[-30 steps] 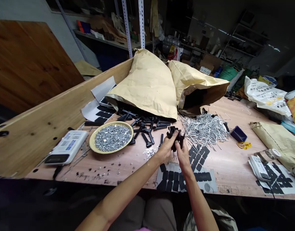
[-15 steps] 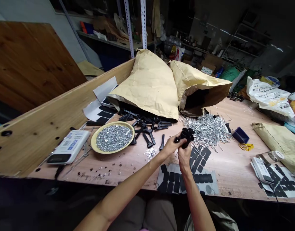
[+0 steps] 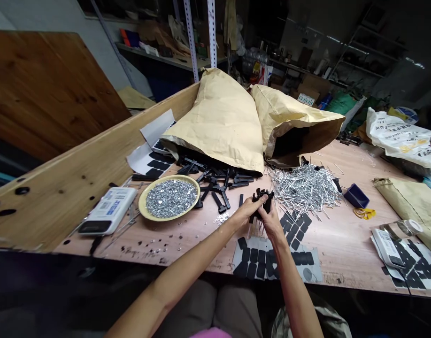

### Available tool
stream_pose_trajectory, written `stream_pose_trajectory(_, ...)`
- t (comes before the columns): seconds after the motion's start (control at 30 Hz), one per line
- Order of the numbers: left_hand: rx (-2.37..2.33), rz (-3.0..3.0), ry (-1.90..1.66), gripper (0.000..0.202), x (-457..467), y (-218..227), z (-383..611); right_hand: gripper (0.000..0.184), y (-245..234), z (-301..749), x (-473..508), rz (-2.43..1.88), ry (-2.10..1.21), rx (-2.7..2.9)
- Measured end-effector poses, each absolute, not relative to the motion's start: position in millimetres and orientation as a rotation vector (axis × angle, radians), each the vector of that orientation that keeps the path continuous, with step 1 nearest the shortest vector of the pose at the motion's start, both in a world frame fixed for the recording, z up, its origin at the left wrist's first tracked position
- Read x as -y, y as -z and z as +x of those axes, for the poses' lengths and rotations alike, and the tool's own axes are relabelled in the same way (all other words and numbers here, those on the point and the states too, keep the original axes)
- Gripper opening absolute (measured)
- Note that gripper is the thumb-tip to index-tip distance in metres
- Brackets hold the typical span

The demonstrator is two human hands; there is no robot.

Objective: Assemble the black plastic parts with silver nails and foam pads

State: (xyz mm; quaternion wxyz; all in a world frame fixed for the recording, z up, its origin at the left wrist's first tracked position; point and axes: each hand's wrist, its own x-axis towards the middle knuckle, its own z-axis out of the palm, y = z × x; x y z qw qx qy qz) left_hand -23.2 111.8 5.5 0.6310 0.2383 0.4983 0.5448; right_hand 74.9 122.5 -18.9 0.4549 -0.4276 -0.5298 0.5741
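My left hand [image 3: 248, 209] and my right hand [image 3: 272, 222] are both closed round a bundle of black plastic parts [image 3: 261, 201]. Thin metal rods [image 3: 255, 229] stick out below the bundle, toward the table. Just beyond my right hand lies a heap of silver metal rods [image 3: 305, 187]. Behind my left hand are loose black T-shaped plastic parts [image 3: 219, 187], and small washers [image 3: 221, 218] are scattered nearby. A sheet of black adhesive pads [image 3: 252, 263] lies below my hands. How my fingers sit on the far side of the bundle is hidden.
On the left, a yellow bowl of small metal pieces [image 3: 142, 206] stands beside a white scale [image 3: 108, 211]. Two brown paper sacks [image 3: 222, 122] stand at the back. To the right are a dark blue scoop-like box [image 3: 357, 196], a clear jar [image 3: 400, 229] and another white device [image 3: 388, 249].
The black bundle has turned upright and come slightly lower and to the left; metal rods now show beneath it. Both hands keep hold of it. The view has shifted slightly.
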Motion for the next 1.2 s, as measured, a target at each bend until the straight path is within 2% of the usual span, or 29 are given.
stream_pose_trajectory(0.1, -1.195, 0.478, -1.258, 0.042, -110.2, 4.4, -27.1, 0.048, 32.2, 81.1, -133.9, -1.205, -1.254, 1.412)
stream_pose_trajectory(0.23, -1.256, 0.408, -1.350, 0.040, -105.6, 5.2, -39.1, 0.057, 44.3, 82.7, -139.7, -1.513, -0.892, 1.666)
stream_pose_trajectory(0.37, -1.254, 0.388, -1.438, 0.039, -99.5, -12.0, -50.2, 0.065, 36.7, 75.6, -123.8, -1.708, -0.573, 1.901)
stream_pose_trajectory(0.47, -1.147, 0.334, -1.515, 0.041, -93.4, -30.8, -54.6, 0.056, 22.3, 73.1, -98.3, -1.691, -0.324, 1.957)
stream_pose_trajectory(0.5, -1.097, 0.314, -1.539, 0.042, -90.9, -36.5, -55.2, 0.050, 18.0, 73.0, -87.6, -1.615, -0.346, 1.967)
stream_pose_trajectory(0.57, -1.007, 0.287, -1.577, 0.042, -84.6, -44.9, -55.2, 0.042, 12.1, 72.6, -64.1, -1.438, -0.598, 1.982)
stream_pose_trajectory(0.67, -0.924, 0.296, -1.592, 0.045, -70.5, -46.9, -53.6, 0.041, 9.4, 71.5, -29.8, -1.280, -1.126, 1.914)
stream_pose_trajectory(0.73, -1.005, 0.375, -1.606, 0.049, -55.8, -41.1, -53.6, 0.040, 8.4, 72.7, -13.1, -1.271, -1.281, 1.850)
stream_pose_trajectory(0.8, -1.287, 0.601, -1.688, 0.053, -35.3, -31.4, -55.7, 0.039, 6.0, 77.3, -3.4, -1.309, -1.281, 1.811)
stream_pose_trajectory(0.87, -1.724, 1.080, -1.770, 0.057, -9.6, -20.1, -59.8, 0.039, 1.6, 84.2, 0.2, -1.351, -1.251, 1.823)
stream_pose_trajectory(0.93, -1.969, 1.770, -1.571, 0.045, 17.4, -9.7, -64.9, 0.038, -4.4, 90.1, 0.4, -1.336, -1.250, 1.922)
stream_pose_trajectory(1.03, -1.892, 2.500, -1.145, 0.033, 47.3, 0.4, -75.1, 0.034, -14.4, 89.9, -2.3, -1.225, -1.338, 2.137)
stream_pose_trajectory(1.13, -1.875, 2.572, -1.006, 0.026, 54.6, 1.5, -89.6, 0.037, -23.9, 76.5, -14.2, -1.150, -1.524, 2.265)
stream_pose_trajectory(1.2, -1.883, 2.384, -1.005, 0.023, 50.2, -1.1, -100.0, 0.041, -29.5, 61.8, -32.1, -1.160, -1.417, 2.338)
